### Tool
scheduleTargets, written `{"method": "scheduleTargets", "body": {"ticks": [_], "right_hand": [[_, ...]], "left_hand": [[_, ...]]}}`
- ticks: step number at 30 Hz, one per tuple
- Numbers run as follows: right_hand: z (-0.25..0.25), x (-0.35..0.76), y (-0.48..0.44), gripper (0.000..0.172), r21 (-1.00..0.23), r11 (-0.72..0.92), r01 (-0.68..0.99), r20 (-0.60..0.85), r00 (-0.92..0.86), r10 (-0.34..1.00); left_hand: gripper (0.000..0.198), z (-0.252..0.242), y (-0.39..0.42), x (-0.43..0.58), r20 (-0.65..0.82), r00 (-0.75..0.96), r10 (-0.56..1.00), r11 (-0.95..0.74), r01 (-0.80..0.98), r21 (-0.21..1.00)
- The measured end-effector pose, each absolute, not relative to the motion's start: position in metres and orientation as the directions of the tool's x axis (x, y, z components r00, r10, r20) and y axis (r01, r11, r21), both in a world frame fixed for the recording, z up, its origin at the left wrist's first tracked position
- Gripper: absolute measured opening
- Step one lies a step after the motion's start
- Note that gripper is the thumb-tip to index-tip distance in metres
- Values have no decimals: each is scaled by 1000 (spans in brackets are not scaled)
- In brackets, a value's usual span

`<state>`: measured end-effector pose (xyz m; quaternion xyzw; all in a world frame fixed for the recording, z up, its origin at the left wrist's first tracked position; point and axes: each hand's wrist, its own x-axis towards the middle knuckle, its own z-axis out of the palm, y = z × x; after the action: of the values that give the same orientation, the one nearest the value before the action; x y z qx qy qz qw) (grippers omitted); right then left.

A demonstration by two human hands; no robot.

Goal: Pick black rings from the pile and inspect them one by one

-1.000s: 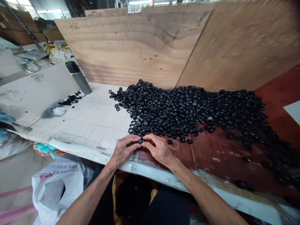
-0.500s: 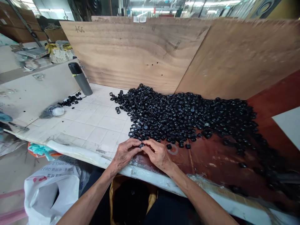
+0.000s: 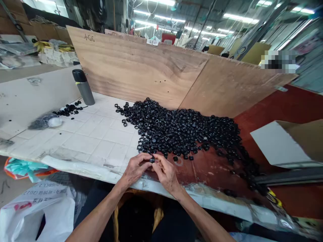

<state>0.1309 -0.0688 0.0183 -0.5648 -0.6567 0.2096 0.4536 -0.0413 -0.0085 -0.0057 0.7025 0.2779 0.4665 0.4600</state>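
Between my two hands, over the near edge of the table, is a small black plastic ring-like part (image 3: 151, 159). The thumb and forefinger of my left hand (image 3: 135, 170) pinch it from the left. My right hand (image 3: 165, 173) meets it from the right, with thumb and fingertips closed at its side; the fingers partly hide the part. Just beyond my fingertips spreads a wide heap of similar black plastic parts (image 3: 176, 131), some showing as open rings and others as capped pieces.
A grey bottle (image 3: 85, 90) stands at the back left, near a small group of black pieces (image 3: 69, 109) and a clear bag (image 3: 44, 121). A wooden board (image 3: 141, 67) closes the far side. An open carton (image 3: 280, 144) is at right. Below the edge hangs a white sack (image 3: 37, 211).
My view has tilted up and turned to the right, bringing the carton into sight. The black part shows more clearly between my fingertips, and my right fingers have shifted slightly around it.
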Motion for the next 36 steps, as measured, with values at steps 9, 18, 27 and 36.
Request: {"method": "scheduleTargets", "body": {"ticks": [9, 18, 27, 36], "right_hand": [[28, 122, -91, 28, -818, 198, 540, 289, 87, 953], [28, 121, -103, 16, -892, 161, 421, 249, 162, 955], [33, 104, -124, 14, -906, 172, 388, 257, 179, 950], [17, 89, -151, 25, -946, -320, 40, -304, 221, 927]], "left_hand": [[22, -2, -29, -47, 290, 400, 870, -284, -75, 956], [25, 1, -47, -44, 143, 471, 870, -83, -147, 986], [22, 2, -75, -52, 56, 469, 881, 21, -157, 987], [25, -13, -97, -83, 522, 607, 598, -726, 135, 674]]}}
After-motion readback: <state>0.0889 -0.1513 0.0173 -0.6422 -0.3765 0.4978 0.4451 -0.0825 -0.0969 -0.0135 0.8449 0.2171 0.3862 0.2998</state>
